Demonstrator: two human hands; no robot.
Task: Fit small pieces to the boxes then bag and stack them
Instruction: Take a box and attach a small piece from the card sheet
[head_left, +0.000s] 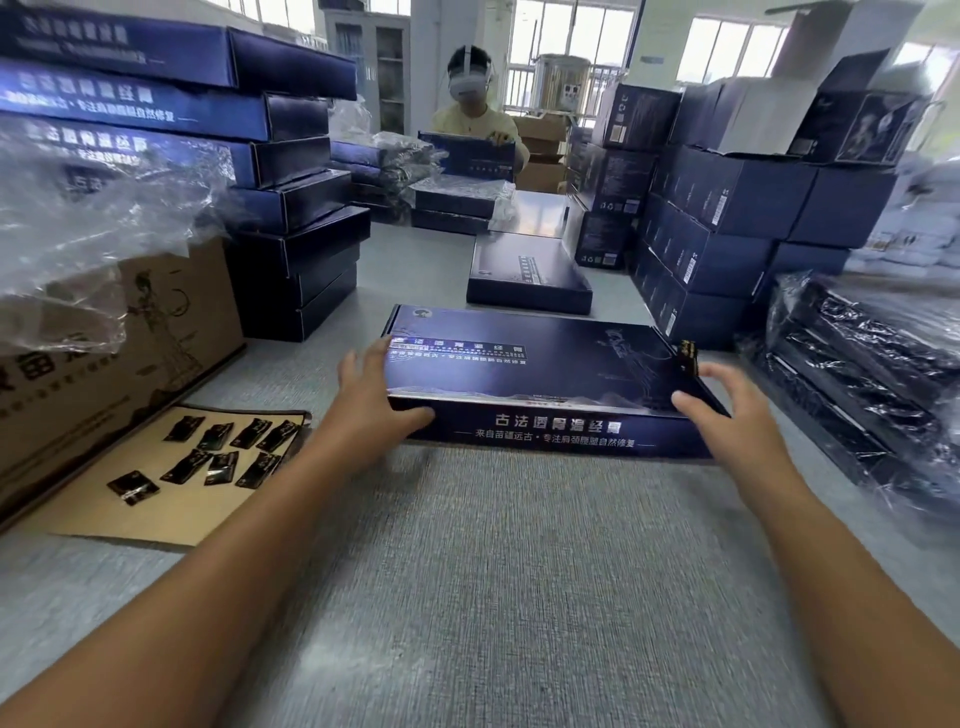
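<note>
Blur hides the small print on the dark blue box (545, 374), lying on the grey bench (493, 571) mid-frame. The left grip (371, 400) and right grip (727, 410) are spread loose at its near corners, holding nothing. Small black pieces (218, 436) lie on brown card (171, 519), lower left, beside a carton (130, 353).

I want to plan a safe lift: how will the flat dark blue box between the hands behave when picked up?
The flat box looks like crisp-edged cardboard, so it probably stays stiff. Wide and thin, it may tilt if lifted at one end; the left hand and right hand sit at both ends. Its glossy top might be slippery.
</note>
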